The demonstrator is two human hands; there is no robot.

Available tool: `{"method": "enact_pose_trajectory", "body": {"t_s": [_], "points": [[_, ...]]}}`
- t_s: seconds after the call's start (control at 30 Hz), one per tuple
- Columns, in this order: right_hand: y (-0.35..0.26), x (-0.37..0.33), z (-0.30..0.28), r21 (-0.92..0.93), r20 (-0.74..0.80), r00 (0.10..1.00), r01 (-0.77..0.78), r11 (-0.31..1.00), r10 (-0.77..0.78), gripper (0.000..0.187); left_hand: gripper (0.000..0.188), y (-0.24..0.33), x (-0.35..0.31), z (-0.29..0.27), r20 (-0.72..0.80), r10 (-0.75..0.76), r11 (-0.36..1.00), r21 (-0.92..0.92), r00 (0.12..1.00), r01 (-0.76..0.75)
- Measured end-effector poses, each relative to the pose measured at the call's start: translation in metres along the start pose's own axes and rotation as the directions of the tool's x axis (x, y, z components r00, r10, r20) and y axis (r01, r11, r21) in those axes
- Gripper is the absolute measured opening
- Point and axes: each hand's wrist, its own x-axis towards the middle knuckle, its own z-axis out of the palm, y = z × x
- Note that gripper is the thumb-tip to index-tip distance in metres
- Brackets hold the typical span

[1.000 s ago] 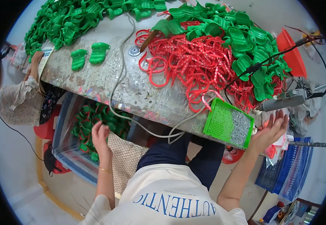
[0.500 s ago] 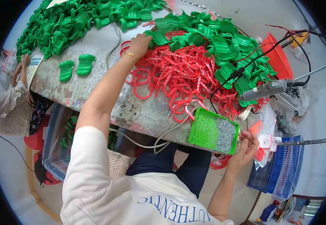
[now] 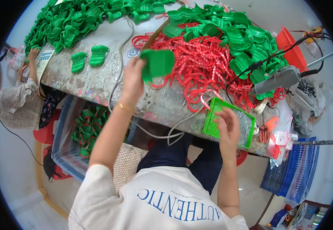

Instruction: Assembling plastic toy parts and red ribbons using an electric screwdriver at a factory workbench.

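Note:
My left hand [image 3: 133, 74] grips a green moulded clog-shaped piece [image 3: 159, 64], slightly blurred, held above the table beside a heap of red straps [image 3: 201, 63] with pale dots. My right hand [image 3: 228, 126] is over the left part of a bright green perforated tray [image 3: 211, 124], its fingers loosely bent and apart; nothing shows in them. Small silvery metal pieces [image 3: 245, 124] fill the tray's right side. More green clog-shaped pieces [image 3: 235, 36] lie on and behind the straps, and two similar green pieces [image 3: 97, 56] sit apart at the left.
A large green heap [image 3: 70, 23] covers the far left. A grey cable [image 3: 121, 57] crosses the table [image 3: 93, 86]. At the right are a grey device on an arm [image 3: 277, 81], black wires and a red bin [image 3: 291, 48]. Another person's hand [image 3: 32, 55] is at far left.
My left hand has come back from the heap, bringing a green clog-shaped piece toward me. My right hand has shifted left from the tray's right edge to over the tray.

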Motion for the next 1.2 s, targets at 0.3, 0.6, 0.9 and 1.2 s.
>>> {"method": "enact_pose_trajectory", "body": {"t_s": [0.3, 0.6, 0.9, 1.2], "points": [[0.026, 0.015, 0.04, 0.077, 0.238, 0.957, -0.187, 0.979, 0.164, 0.029, 0.023, -0.039, -0.158, 0.036, 0.162, -0.373, 0.801, -0.44, 0.913, 0.406], [0.016, -0.013, 0.02, -0.37, 0.338, 0.931, -0.002, 0.929, 0.137, 0.016, 0.079, -0.04, -0.211, 0.018, 0.665, -0.565, 0.383, -0.313, 0.488, 0.869], [0.054, 0.061, 0.019, -0.776, 0.274, 0.904, 0.409, 0.479, -0.328, 0.017, 0.076, -0.062, -0.213, 0.012, 0.595, -0.572, 0.409, -0.389, 0.564, 0.826], [0.056, 0.072, 0.027, -0.855, 0.394, 0.893, 0.443, 0.27, -0.216, 0.014, 0.073, -0.071, -0.212, -0.003, 0.55, -0.536, 0.498, -0.406, 0.64, 0.766]]}}
